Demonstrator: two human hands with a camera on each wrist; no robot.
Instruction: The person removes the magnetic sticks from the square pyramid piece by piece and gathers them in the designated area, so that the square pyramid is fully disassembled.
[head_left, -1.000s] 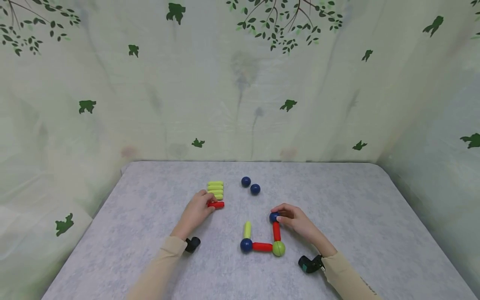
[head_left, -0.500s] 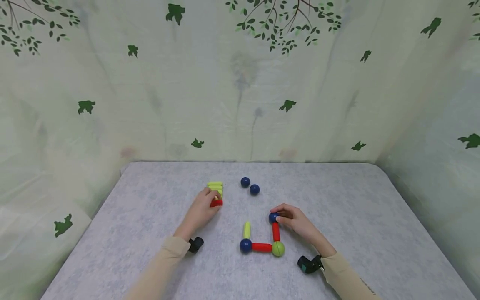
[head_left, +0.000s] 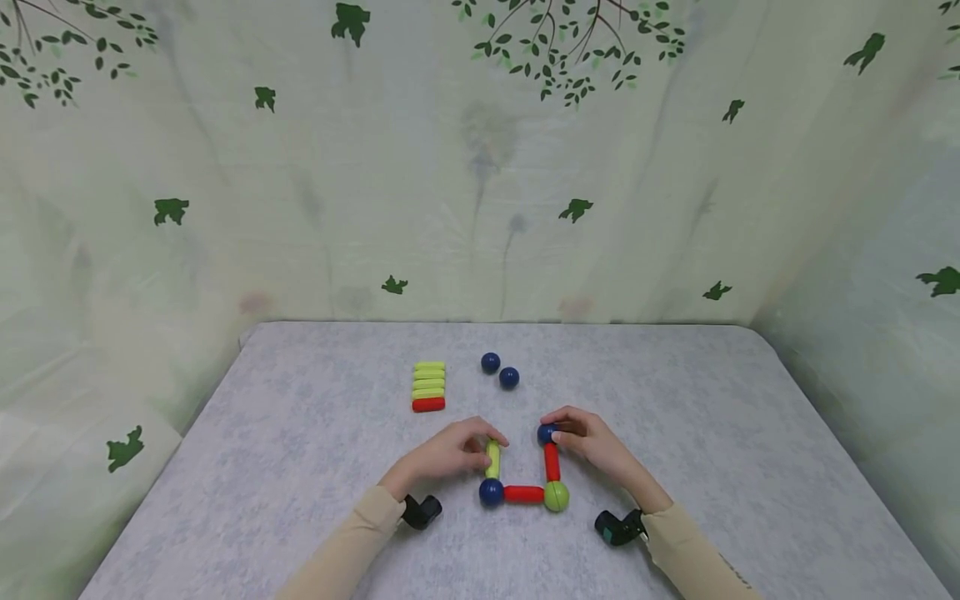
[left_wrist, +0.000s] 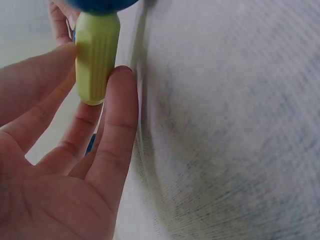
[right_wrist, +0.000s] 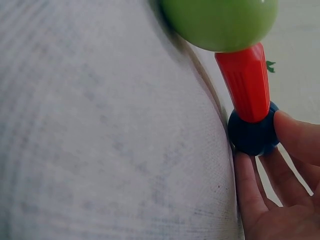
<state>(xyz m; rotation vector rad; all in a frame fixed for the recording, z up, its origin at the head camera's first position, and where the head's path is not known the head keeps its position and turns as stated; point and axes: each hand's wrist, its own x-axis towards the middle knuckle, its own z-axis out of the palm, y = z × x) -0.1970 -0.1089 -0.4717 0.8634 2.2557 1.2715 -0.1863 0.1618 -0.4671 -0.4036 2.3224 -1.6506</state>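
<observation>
A U-shaped build of magnetic-style rods and balls lies on the table. My left hand (head_left: pixel 450 450) pinches its yellow-green rod (left_wrist: pixel 95 57) between thumb and fingers; that rod's near end meets a blue ball (head_left: pixel 492 492). From there a red rod (head_left: pixel 524 494) runs right to a green ball (head_left: pixel 557 497). A second red rod (right_wrist: pixel 245 82) leads away from the green ball to another blue ball (right_wrist: pixel 252 134). My right hand (head_left: pixel 597 446) grips this far blue ball with the thumb on one side and fingers on the other.
Beyond my left hand, several yellow-green rods (head_left: pixel 429 375) lie side by side, with a red rod (head_left: pixel 428 405) along their near edge. Two loose blue balls (head_left: pixel 491 362) sit farther back on the grey table (head_left: pixel 675 392). A leaf-printed curtain (head_left: pixel 450 167) stands behind the table.
My left hand has pushed the loose red rod up against the yellow-green row, let it go, and moved right and nearer to the build's yellow-green rod. My right hand has stayed put.
</observation>
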